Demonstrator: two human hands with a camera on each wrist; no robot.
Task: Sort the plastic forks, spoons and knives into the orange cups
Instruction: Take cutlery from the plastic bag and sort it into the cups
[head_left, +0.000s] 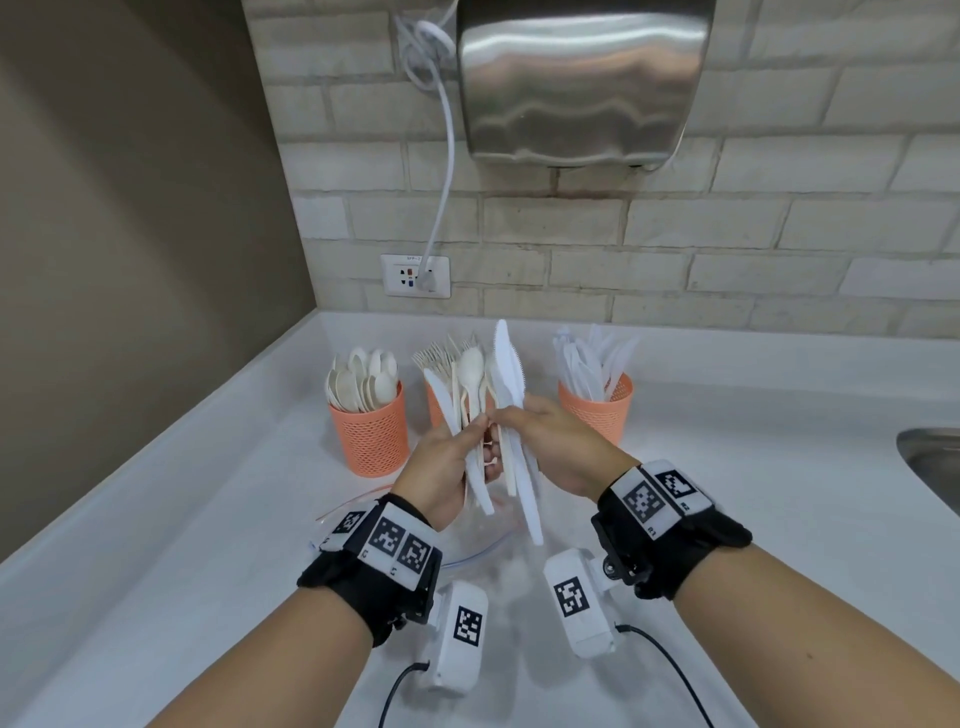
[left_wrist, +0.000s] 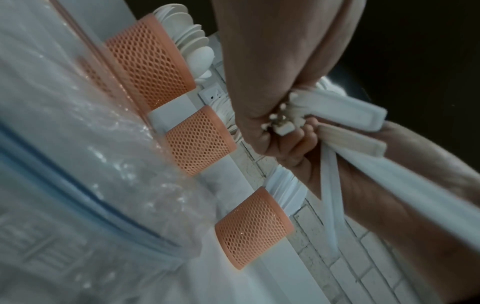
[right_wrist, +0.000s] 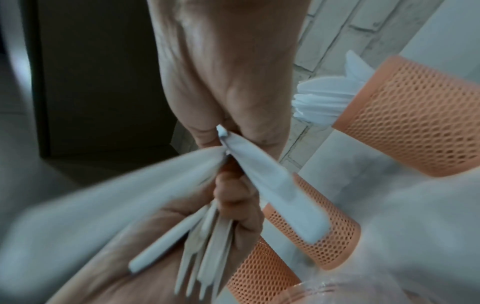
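My left hand (head_left: 470, 447) grips a mixed bundle of plastic cutlery (head_left: 470, 384), held upright above the counter; a spoon and fork tines stick up from it. My right hand (head_left: 511, 423) pinches white knives (head_left: 506, 358) in that bundle, and their handles hang below. In the right wrist view its fingers (right_wrist: 207, 133) pinch a knife (right_wrist: 275, 191). Three orange mesh cups stand behind: the spoon cup (head_left: 369, 436), the fork cup (head_left: 435, 402) half hidden by the bundle, and the knife cup (head_left: 596, 413).
A crumpled clear plastic bag (head_left: 467, 545) lies on the white counter (head_left: 208, 519) under my hands. A steel sink (head_left: 932, 462) cuts in at the right edge. On the brick wall hang a hand dryer (head_left: 582, 83) and an outlet (head_left: 415, 275) with a cord.
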